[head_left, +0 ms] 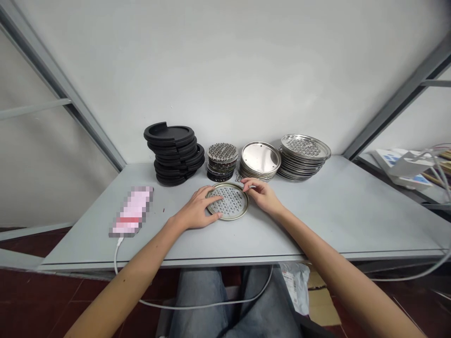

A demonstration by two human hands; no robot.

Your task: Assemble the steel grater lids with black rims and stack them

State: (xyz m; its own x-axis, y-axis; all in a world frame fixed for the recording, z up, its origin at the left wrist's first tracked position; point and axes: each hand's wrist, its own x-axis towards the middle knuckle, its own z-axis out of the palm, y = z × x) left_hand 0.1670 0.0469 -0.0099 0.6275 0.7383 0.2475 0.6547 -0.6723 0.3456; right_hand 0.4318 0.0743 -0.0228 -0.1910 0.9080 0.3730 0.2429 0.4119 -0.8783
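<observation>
Grater disc flat on table, ctr, near side of lidlike metal stack — L hand fingers spread, touching left part; R hand fingers curled by far-right edge, can't tell if gripping. Phone w/ cable left.

Phone and white cable off to my left.
The cable plugs into the phone's near end on the grey table. Below to my right, I see a plastic bag beside brown cardboard, over dark red tiles; a pale wall rises before me.
</observation>
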